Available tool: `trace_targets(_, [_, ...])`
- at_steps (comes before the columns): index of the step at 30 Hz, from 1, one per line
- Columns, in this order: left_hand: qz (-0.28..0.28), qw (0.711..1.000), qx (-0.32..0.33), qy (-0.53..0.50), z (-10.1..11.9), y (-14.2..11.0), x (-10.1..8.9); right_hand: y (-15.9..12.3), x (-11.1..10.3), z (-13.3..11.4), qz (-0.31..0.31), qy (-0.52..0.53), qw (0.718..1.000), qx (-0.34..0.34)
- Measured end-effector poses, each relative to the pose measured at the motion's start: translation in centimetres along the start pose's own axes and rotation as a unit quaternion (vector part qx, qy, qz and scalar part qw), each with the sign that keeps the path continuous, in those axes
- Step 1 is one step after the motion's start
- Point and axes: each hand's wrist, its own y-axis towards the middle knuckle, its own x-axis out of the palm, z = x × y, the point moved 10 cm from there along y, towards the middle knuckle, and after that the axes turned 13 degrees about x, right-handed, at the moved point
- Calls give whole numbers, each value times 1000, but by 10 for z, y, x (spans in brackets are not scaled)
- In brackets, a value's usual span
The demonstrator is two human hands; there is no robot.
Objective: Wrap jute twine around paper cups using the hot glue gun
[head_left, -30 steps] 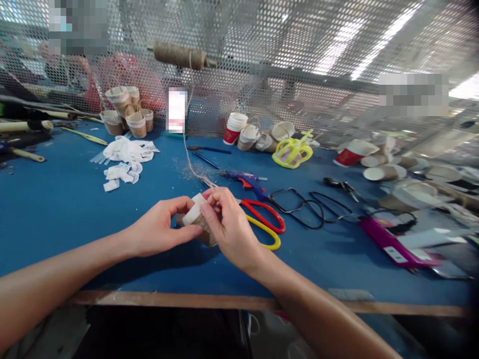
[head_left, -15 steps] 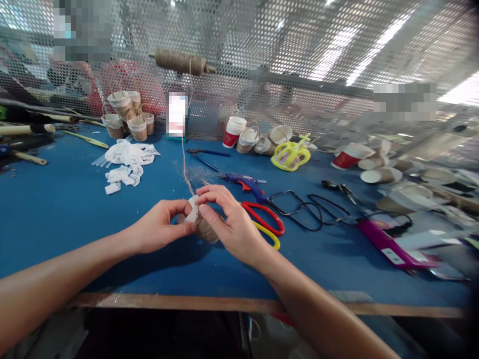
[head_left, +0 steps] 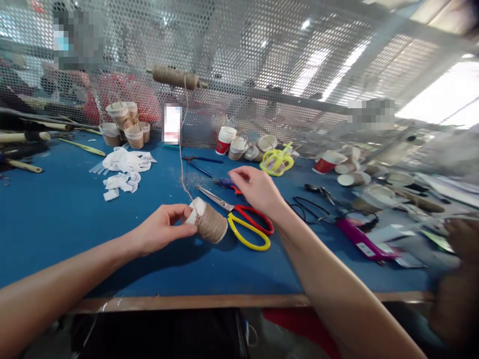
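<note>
A paper cup wound with brown twine [head_left: 211, 224] lies tilted in my left hand [head_left: 160, 229], thumb and fingers closed on its white rim. A strand of twine [head_left: 182, 169] runs from the cup up to the twine spool [head_left: 175, 78] on the mesh. My right hand [head_left: 258, 192] hovers over the blue glue gun [head_left: 224, 183], hiding its handle. Its fingers are partly hidden, so I cannot see whether they grip the gun. Between my hands lie scissors [head_left: 249, 239] with one red and one yellow handle.
Blue pliers [head_left: 204, 159] lie behind the glue gun. White paper scraps [head_left: 127, 162] and twine-covered cups [head_left: 134, 137] are at the left. Red-and-white cups [head_left: 223, 142], a yellow crown-shaped piece [head_left: 277, 162] and a purple power strip [head_left: 364, 237] stand rightward. Another person's arm [head_left: 456, 279] shows at the right edge.
My right hand has left the cup and moved right and away from me to the glue gun. My left hand keeps hold of the cup. The scissors are now more fully exposed.
</note>
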Motion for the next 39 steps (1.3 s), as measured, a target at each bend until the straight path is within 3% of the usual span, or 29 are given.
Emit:
trace_targets(2, [8,1000,0,16,0,0,-4,16,-1,35,0,-94,992,86])
trace_targets(6, [18,999,2,42,-1,2,-10,32,21,79,-77,-140,976,150])
trace_targets(11, [34,997,-12,63,-3,3,-17,40,44,99,-118,-109,966,201])
trace_targets(14, [46,996,-21,73,-5,3,-22,36,39,91,-107,-30,973,201])
trace_targets(18, [55,995,-20,82,-6,4,-26,15,18,62,-104,105,976,160])
trace_targets(22, [51,996,-16,75,-9,5,-25,-24,20,30,-222,279,924,140])
trace_targets(24, [50,996,-20,70,-10,6,-25,-39,15,16,-217,303,922,103])
trace_targets(27, [52,996,-26,68,-11,7,-25,-54,14,10,-203,290,932,82])
trace_targets(32, [55,995,-30,76,-11,7,-28,-64,20,15,-193,181,961,82])
trace_targets(39, [57,994,-42,79,-9,5,-29,-70,16,0,-127,72,989,-23])
